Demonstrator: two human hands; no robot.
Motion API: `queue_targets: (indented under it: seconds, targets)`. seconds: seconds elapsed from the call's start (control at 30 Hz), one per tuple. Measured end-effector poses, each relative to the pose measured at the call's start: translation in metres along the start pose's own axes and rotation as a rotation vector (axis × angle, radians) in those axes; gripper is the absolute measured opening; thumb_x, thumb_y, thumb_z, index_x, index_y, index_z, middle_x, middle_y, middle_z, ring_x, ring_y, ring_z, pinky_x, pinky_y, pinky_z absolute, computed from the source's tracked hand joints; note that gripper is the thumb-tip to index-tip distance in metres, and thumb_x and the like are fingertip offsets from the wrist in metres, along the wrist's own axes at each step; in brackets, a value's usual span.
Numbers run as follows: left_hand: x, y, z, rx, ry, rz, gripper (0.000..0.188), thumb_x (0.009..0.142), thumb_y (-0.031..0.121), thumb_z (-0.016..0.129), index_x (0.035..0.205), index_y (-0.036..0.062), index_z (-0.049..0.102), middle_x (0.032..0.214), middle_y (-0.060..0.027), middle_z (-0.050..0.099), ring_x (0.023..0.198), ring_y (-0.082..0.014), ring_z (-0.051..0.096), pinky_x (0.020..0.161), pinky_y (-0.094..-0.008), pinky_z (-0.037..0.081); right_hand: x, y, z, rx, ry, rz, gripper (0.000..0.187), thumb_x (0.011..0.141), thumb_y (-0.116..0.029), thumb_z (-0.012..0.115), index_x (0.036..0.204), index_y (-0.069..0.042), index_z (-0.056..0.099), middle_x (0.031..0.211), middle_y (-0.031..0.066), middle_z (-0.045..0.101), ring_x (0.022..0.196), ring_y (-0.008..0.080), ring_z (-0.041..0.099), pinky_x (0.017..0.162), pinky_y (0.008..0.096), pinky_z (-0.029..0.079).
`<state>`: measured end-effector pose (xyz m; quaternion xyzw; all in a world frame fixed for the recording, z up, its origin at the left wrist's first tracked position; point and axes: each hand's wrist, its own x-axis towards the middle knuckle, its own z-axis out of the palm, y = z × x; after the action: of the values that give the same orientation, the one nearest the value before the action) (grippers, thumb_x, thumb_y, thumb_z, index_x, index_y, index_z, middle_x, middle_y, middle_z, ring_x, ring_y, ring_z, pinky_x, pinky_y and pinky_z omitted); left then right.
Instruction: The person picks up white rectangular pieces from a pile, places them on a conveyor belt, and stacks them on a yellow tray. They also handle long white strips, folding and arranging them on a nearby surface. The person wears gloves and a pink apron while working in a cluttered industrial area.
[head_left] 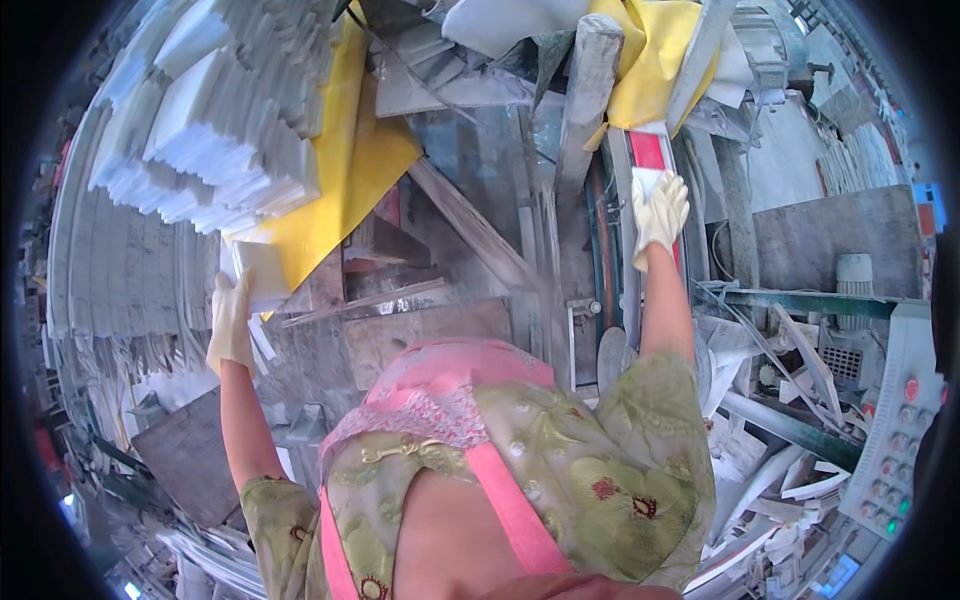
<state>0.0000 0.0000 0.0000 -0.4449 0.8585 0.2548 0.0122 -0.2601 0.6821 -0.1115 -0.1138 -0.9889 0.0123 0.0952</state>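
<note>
The left hand point(232, 318), gloved, appeared closed on the edge of a white slab point(263, 272) at the foot of the slab stack point(235, 125). The right hand point(660, 212) lay extended, fingers nearly together, over a white tile point(647, 182) on the red strip point(648, 152). In the inspector's judgement, a loose edge grip could drop the slab, knocking the uneven stack could topple pieces, and strip movement, not determinable, could draw the glove beneath the yellow cover point(650, 70).
</note>
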Motion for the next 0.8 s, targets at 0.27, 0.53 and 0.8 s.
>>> queue_targets:
  seconds: [0.27, 0.53, 0.8]
  targets:
    - [-0.018, 0.001, 0.0, -0.052, 0.011, 0.087, 0.074, 0.087, 0.056, 0.062, 0.124, -0.0071, 0.056, 0.117, -0.0291, 0.067, 0.108, -0.0372, 0.066, 0.094, -0.0433, 0.048, -0.091, 0.066, -0.035, -0.02, -0.097, -0.271, 0.073, 0.096, -0.039, 0.059, 0.154, -0.001, 0.037, 0.159, 0.0247, 0.038, 0.147, 0.0408, 0.035, 0.121, 0.0472, 0.029]
    - [-0.059, 0.011, -0.001, -0.684, 0.019, 0.445, 0.069, 0.093, 0.046, 0.066, 0.147, 0.0049, 0.053, 0.138, -0.0122, 0.062, 0.127, -0.0219, 0.058, 0.106, -0.0357, 0.045, -0.108, 0.054, -0.075, -0.069, 0.036, -0.609, 0.06, 0.085, -0.012, 0.067, 0.143, 0.0, 0.054, 0.148, 0.0192, 0.054, 0.141, 0.0322, 0.047, 0.12, 0.0394, 0.035]
    - [-0.022, 0.001, 0.0, -0.025, 0.295, 0.177, 0.088, 0.071, 0.063, 0.073, 0.128, -0.0027, 0.06, 0.116, -0.0226, 0.067, 0.105, -0.0364, 0.066, 0.093, -0.0417, 0.053, -0.092, 0.013, -0.089, -0.202, -0.193, 0.024, 0.05, 0.101, -0.038, 0.05, 0.139, -0.006, 0.056, 0.112, 0.0248, 0.071, 0.099, 0.0427, 0.07, 0.092, 0.0516, 0.055]
